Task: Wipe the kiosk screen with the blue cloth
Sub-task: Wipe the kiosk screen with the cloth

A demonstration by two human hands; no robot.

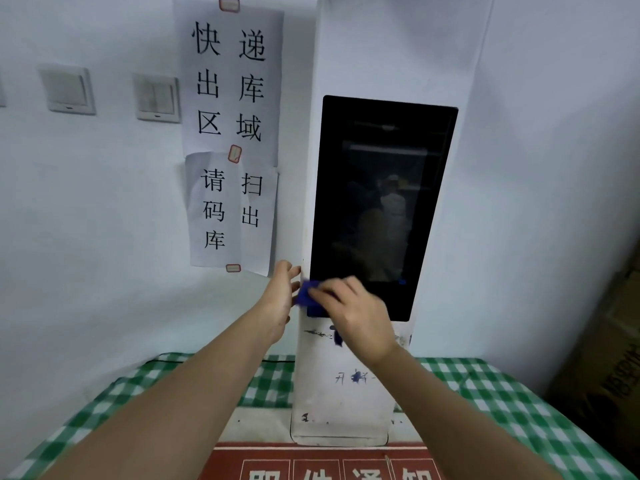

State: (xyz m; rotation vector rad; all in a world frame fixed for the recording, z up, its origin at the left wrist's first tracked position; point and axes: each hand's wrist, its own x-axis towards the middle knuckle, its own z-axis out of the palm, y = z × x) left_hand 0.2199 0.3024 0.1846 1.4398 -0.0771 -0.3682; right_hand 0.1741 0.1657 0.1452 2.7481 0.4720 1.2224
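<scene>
Right of centre, a tall black kiosk screen stands upright, long axis vertical, facing the viewer. At its lower left corner the right hand presses a crumpled blue cloth under curled fingers. Just beside it, the left hand touches the kiosk's white edge, fingers relaxed. Paper signs hang upper left; a green checked tablecloth lies below

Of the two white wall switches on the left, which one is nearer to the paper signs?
The right white wall switch, which has two rocker halves; it almost meets the upper white paper sign. The other white switch is further left.
</scene>
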